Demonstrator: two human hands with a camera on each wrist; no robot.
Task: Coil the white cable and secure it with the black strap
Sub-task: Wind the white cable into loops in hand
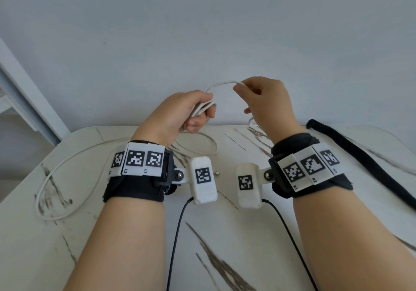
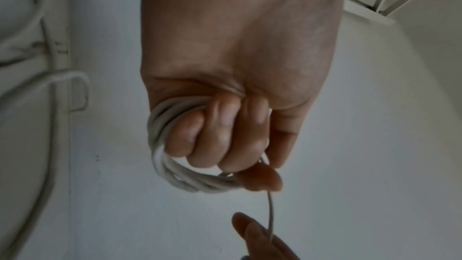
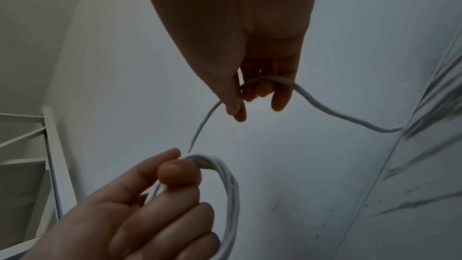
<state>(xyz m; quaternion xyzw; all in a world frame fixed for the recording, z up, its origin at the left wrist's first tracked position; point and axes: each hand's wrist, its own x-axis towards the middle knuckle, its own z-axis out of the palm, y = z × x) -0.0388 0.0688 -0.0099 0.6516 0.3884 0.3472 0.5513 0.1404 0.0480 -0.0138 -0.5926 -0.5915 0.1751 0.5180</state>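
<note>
Head view: left hand (image 1: 180,113) clenches the gathered loops of white cable (image 1: 203,108) as an anchor; right hand (image 1: 265,101) pinches the free run, guiding another turn. Slack trails across the tabletop (image 1: 225,234); black strap (image 1: 360,155) waits right, untouched.

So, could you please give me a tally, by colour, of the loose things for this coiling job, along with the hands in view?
White: 1, the white cable, partly coiled in the left hand and fed by the right hand.
Black: 1, the black strap, lying on the table.
Hands: 2.
Total: 4.
</note>
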